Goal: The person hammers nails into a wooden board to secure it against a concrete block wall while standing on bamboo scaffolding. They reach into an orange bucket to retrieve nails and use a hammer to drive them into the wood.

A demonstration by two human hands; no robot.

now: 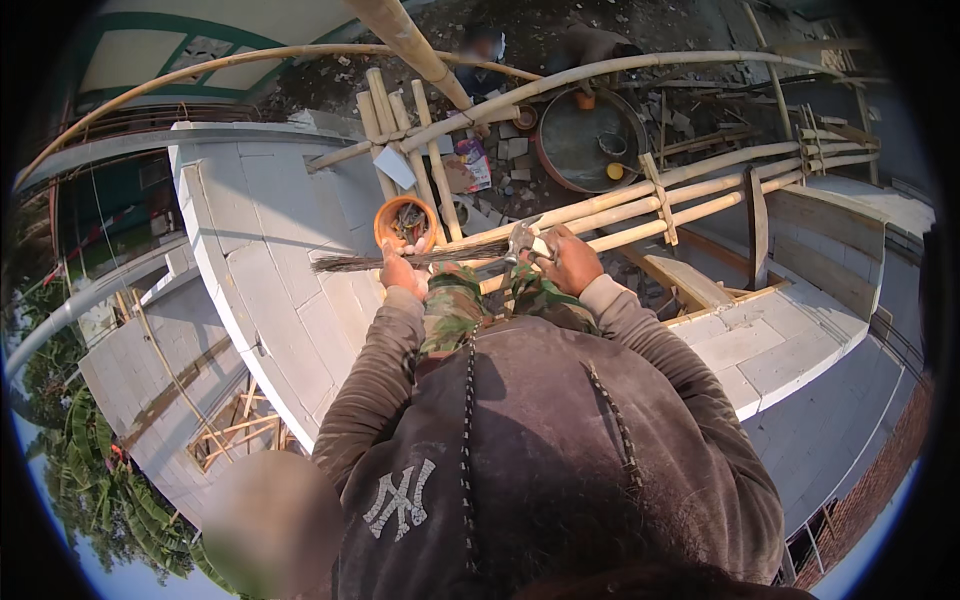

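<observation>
A long bundle of thin dark wires (455, 254) lies crosswise before me, above my camouflage-clad knees. My left hand (403, 272) is closed around it near its left part, loose ends sticking out past the fist. Toward the bundle's right end, my right hand (570, 262) grips a hand tool (521, 241) with a grey metal head and a pale handle, much like a hammer. That metal head is close to the wires; whether it touches them I cannot tell. Just beyond my left hand is an orange bucket (384, 222) with small items inside, hard to make out.
Bamboo poles (610, 211) form scaffolding ahead and to the right. Pale block walls (262, 280) stand at both sides. Far below are a large round tub (572, 150) of greyish liquid, rubble and two people. A wooden-framed opening (690, 285) is at right.
</observation>
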